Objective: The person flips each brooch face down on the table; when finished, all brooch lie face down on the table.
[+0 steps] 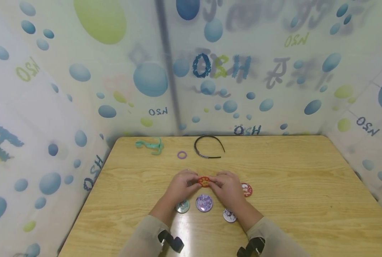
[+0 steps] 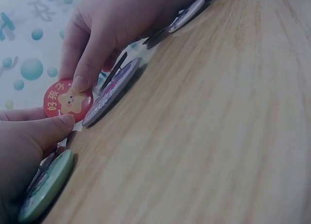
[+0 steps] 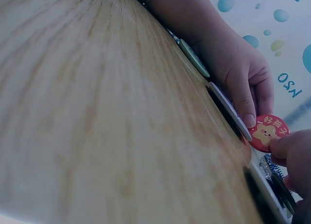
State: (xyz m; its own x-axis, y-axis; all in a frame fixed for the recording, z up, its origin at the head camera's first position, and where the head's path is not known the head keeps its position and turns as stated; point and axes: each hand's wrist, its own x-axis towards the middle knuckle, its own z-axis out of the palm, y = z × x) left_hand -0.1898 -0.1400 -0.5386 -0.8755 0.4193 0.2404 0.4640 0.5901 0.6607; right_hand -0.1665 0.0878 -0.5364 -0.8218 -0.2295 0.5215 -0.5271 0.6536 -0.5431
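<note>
A round red badge with a yellow star is held between both hands over the table. My left hand pinches its left edge between thumb and fingers, and my right hand pinches the opposite edge. In the left wrist view the red badge stands tilted, its star face and lettering showing. Just below it on the table lies a purple badge. A green badge is partly hidden under the left wrist, and a white badge sits partly under the right forearm. Beside the right hand lies another red badge.
Along the table's back edge lie a teal claw-shaped hair clip, a purple ring and a black headband. The wooden table meets a printed curtain wall at the back. Small black devices are strapped at both wrists.
</note>
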